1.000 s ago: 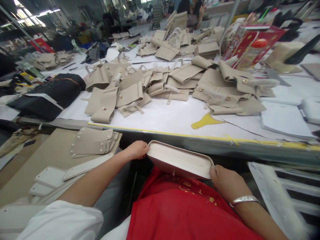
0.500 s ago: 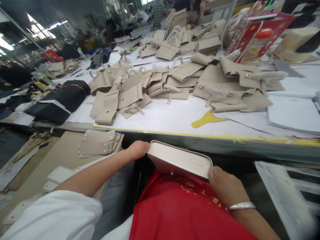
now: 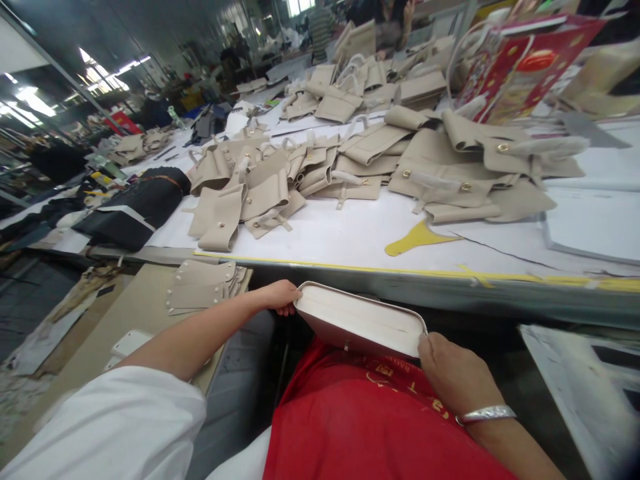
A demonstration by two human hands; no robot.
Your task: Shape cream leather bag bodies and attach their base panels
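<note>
A pale, box-shaped bag piece [image 3: 361, 319] with a thin raised rim is held in front of the red apron [image 3: 345, 413], below the table edge. My left hand [image 3: 283, 295] grips its left corner, fingers closed on the rim. At the right corner, my right hand [image 3: 453, 369] is closed on the rim, with a silver bangle on that wrist. The light inner side of the piece faces up. Its lower part rests near or against the apron; exact contact is hidden.
Beige bag parts [image 3: 270, 183] lie heaped across the white-covered table [image 3: 340, 233]. Nearby are a yellow piece [image 3: 417, 238], a black bundle [image 3: 143, 207] and a red gift bag [image 3: 533, 67]. Flat beige pieces [image 3: 200, 287] lie on a lower board at left. A person stands at the back.
The view has shifted slightly, so the table and its items appear a little further right at the left side. Both hands keep their grip, and my left hand's fingers have shifted slightly on the corner.
</note>
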